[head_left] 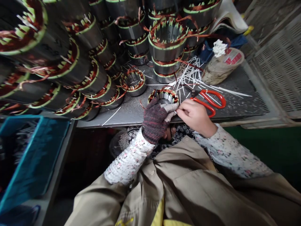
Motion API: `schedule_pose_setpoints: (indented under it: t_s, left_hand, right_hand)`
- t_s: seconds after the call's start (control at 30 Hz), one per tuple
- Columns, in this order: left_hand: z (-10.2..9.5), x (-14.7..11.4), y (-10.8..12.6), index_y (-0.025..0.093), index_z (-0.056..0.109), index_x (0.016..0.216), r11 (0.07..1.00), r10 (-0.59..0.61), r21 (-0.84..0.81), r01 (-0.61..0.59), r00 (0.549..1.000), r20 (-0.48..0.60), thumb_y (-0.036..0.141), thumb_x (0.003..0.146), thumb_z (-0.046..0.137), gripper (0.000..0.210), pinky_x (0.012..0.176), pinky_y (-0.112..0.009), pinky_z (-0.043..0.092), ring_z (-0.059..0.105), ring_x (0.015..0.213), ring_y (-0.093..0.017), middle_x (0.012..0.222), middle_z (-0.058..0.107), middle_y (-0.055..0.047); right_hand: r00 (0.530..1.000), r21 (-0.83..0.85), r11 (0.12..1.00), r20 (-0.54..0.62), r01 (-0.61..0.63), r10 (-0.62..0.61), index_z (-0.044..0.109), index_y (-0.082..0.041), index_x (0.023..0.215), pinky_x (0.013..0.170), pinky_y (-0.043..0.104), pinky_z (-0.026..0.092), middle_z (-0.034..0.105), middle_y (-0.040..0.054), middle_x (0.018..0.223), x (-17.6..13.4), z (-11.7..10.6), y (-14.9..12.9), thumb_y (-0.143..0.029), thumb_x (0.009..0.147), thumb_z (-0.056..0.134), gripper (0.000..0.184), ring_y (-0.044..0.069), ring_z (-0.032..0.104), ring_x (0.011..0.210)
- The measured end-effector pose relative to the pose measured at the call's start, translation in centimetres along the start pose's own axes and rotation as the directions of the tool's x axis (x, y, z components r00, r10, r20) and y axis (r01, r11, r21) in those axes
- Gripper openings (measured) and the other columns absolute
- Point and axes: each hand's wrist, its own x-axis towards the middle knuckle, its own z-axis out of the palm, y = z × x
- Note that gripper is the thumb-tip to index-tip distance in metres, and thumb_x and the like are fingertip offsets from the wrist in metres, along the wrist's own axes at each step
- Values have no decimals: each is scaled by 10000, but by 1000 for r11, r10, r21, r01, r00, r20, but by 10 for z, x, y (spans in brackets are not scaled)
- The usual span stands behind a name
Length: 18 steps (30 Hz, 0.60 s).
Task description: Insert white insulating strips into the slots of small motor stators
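Observation:
A motor stator (162, 92) with copper windings and a pale green rim stands at the table's front edge. My left hand (155, 116), in a dark knitted glove with pale fingertips, is closed over its near side and grips it. At the stator's right edge my bare right hand (194, 115) pinches with thumb and forefinger, close to the left fingertips. A speck of white shows at that pinch, too small to name. Red-handled scissors (213, 94) lie just right of my right hand. Behind them a loose heap of thin white strips (189, 70) is spread out.
Stacked stators (82, 67) crowd the left and back, and a single stator (134, 83) stands nearer. At the back right is a tub (222, 67) with a white bundle on top. A blue bin (30, 166) sits lower left; a pale plastic crate (279, 62) is at right.

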Motion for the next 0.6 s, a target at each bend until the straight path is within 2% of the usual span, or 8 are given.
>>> schedule_pose_setpoints:
  t_s: [0.1,0.17,0.23,0.3,0.37,0.43,0.53,0.6]
  left_hand:
    - [-2,-1,1,237,716,1183,999,26,24,-26,1000,1,269,1042,576,201,1203,-474,479,776,1029,-166,1083,824,-12]
    - [-3,-1,3,221,709,1191,999,41,35,-40,999,-5,250,1029,582,208,1191,-473,484,760,1085,-178,1106,814,-27]
    - [-4,0,5,219,701,1197,998,27,48,-28,1000,11,225,1020,589,210,1160,-458,507,746,1119,-178,1122,804,-31]
    - [-5,1,7,223,688,1195,999,0,50,-2,1000,27,224,1025,594,195,1136,-448,528,732,1152,-176,1146,791,-32]
    - [-6,1,7,228,674,1150,998,-35,50,34,999,9,270,1033,600,144,1095,-445,564,717,1181,-184,1169,775,-44]
    - [-7,0,6,236,658,1064,997,-58,53,58,998,-6,328,1037,603,111,1022,-432,609,714,1171,-193,1161,764,-59]
    - [-8,-2,5,242,631,968,996,-54,73,53,998,18,352,1037,612,130,986,-423,628,733,1085,-182,1070,763,-40]
    - [-4,-4,6,242,621,950,995,-36,96,34,999,22,332,1031,626,121,1015,-434,616,739,1049,-176,1006,760,-16]
  right_hand:
    - [1000,26,1000,-7,-13,14,551,-216,680,554,303,346,570,3,698,1,-5,-7,-296,900,621,246,127,482,575]
    - [998,71,997,65,5,-9,529,-215,649,545,304,334,540,-7,646,3,-14,-17,-304,937,590,308,123,470,557]
    - [990,202,979,140,4,-33,528,-217,636,547,303,369,541,-6,623,5,-29,-27,-288,985,548,357,128,495,565]
    - [989,360,932,143,-26,-28,587,-224,677,588,307,443,588,5,665,6,-44,-34,-294,1019,553,350,146,556,626]
    - [991,510,859,135,-53,-19,660,-239,752,675,330,523,668,29,790,5,-53,-36,-360,1028,591,309,174,630,753]
    - [980,647,755,198,-106,-32,688,-245,798,716,355,566,703,44,880,-1,-55,-34,-463,1026,595,328,192,666,823]
    - [948,702,664,317,-258,32,645,-233,759,594,325,531,643,23,742,-12,-56,-30,-505,1024,588,384,167,618,678]
    - [956,703,653,262,-283,132,584,-229,698,510,306,450,540,-3,624,-12,-55,-29,-478,1015,613,404,145,530,577]
